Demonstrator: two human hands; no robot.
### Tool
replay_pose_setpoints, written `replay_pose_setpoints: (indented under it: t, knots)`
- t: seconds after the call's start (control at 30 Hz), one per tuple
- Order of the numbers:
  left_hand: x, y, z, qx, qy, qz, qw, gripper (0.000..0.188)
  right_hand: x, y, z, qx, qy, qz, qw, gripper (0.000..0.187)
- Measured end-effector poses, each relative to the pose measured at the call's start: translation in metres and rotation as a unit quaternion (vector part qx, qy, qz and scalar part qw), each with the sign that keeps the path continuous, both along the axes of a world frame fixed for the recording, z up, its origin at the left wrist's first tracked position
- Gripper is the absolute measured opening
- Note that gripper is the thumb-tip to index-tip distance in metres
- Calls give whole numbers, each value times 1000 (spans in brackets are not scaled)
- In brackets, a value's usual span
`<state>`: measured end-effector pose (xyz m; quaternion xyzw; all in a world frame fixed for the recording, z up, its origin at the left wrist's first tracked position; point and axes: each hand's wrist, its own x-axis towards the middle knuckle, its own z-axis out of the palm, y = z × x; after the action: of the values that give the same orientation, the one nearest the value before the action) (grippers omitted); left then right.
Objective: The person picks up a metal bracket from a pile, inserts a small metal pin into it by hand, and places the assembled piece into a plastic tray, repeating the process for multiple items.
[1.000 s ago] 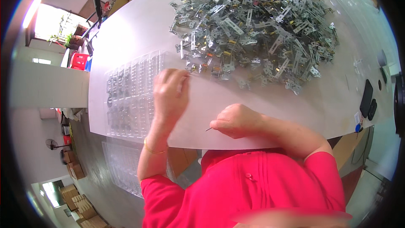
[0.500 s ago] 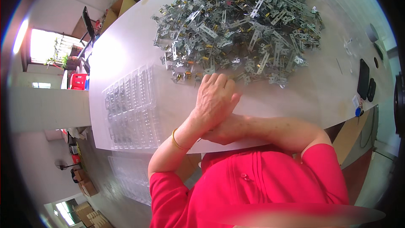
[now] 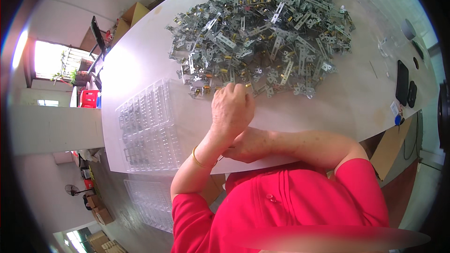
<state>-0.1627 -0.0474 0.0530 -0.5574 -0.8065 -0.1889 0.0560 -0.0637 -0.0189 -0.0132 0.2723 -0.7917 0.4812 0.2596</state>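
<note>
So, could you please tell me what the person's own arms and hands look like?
The left hand and right hand wear no visible gloves. A thin gold-coloured bangle circles the left forearm. The left sleeve and right sleeve are short and bright pinkish-red.

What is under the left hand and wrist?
Part of the right hand shows beneath; the rest is covered. The left hand is by the metal parts pile; anything under its curled fingers is hidden.

Workshop: heap of small metal parts (image 3: 262, 33) on wide bench (image 3: 318, 117), top centre of frame; clear plastic tray (image 3: 147, 126), left; cardboard boxes (image 3: 102, 214), fan (image 3: 71, 189), lower left.
</note>
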Motion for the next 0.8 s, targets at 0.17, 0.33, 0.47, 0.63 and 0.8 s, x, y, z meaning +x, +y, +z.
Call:
replay_pose_setpoints:
  t: [0.17, 0.33, 0.47, 0.63, 0.8]
  knots:
    - [-11, -10, 24, 65, -107, 36, 991, 18, 5, 9, 15, 103, -62, -7, 993, 8]
    - [-25, -28, 41, 44, -450, 139, 881, 15, 3, 11, 14, 99, -69, -9, 993, 7]
    - [-41, -49, 32, 118, -556, 103, 816, 16, 6, 16, 23, 78, -82, -1, 994, 3]
    - [-49, -61, 14, 185, -586, 84, 785, 16, 9, 27, 42, -80, -22, -58, 995, 8]
    - [-52, -64, 10, 193, -604, 13, 773, 16, 1, 70, 76, -119, 86, -297, 944, 20]
